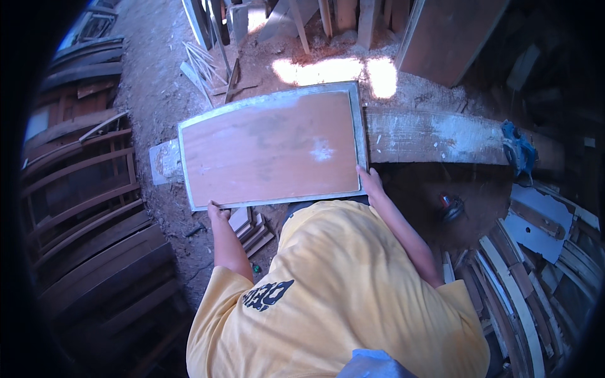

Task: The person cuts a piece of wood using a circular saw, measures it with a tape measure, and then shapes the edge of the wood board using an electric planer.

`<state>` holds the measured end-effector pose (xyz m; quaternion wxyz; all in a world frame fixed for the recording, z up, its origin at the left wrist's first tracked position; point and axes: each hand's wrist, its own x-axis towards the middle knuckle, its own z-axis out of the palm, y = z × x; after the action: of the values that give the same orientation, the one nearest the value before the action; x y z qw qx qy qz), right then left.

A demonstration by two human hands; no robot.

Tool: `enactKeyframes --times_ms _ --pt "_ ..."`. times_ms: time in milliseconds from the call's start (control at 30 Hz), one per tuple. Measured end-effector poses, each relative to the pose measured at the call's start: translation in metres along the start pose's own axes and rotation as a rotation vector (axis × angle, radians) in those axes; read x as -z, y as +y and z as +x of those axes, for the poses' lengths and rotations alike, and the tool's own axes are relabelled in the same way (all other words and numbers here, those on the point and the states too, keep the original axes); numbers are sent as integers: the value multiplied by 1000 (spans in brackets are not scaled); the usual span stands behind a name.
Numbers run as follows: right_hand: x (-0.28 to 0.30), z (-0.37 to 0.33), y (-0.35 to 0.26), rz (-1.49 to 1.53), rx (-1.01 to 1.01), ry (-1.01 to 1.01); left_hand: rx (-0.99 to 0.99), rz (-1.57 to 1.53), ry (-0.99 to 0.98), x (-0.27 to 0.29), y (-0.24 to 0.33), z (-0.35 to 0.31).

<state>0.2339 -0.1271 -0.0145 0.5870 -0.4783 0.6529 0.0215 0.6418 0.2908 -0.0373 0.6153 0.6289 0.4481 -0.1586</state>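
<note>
**A:** Head camera, looking straight down: a person in a yellow shirt (340, 296) is steadying a wooden panel (271, 148), reddish-brown with a pale grey frame, lying flat across a long whitewashed beam (435, 135) that is running from nine o'clock to three o'clock. The beam appears to be serving as a support, keeping the panel off the sawdust-covered ground (151, 82).

**B:** And the hands?

**A:** The left hand (218, 214) is gripping the panel's near edge at about seven o'clock, fingers curling over the frame. The right hand (370, 183) is clasping the near corner at about five o'clock, fingers lying along the frame's side. Both are closing on the frame, one at each end of the near edge, which seems to be keeping the panel level and stopping it from tipping.

**B:** What is surrounding them?

**A:** Stacked dark wooden frames (88, 189) are filling the nine o'clock side. Curved wooden pieces (523, 283), some painted white, are piling up at four o'clock. A blue tool (518, 150) is resting on the beam's end at three o'clock, and upright boards (340, 16) are leaning at twelve o'clock, just past a patch of sunlight (334, 69).
</note>
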Motion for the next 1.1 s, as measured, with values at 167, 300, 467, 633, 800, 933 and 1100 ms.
enactKeyframes --times_ms 167,300,467,633,800,933,1100 --pt "-17 18 26 135 70 221 -23 -279 -208 -24 -15 16" --pt "0 17 23 516 -16 32 1 -223 -230 -5 -21 22" --pt "86 20 27 557 -16 168 -72 -217 -213 -58 -111 -67" --pt "181 42 58 271 127 370 -79 -323 -248 -90 -160 -113" --pt "195 41 34 60 180 381 -59 -350 -150 -119 -164 -117" --pt "165 23 5 -193 176 422 -134 -297 16 -111 -163 -89" --pt "124 39 22 -304 344 562 -25 -138 2 -123 -120 -56"
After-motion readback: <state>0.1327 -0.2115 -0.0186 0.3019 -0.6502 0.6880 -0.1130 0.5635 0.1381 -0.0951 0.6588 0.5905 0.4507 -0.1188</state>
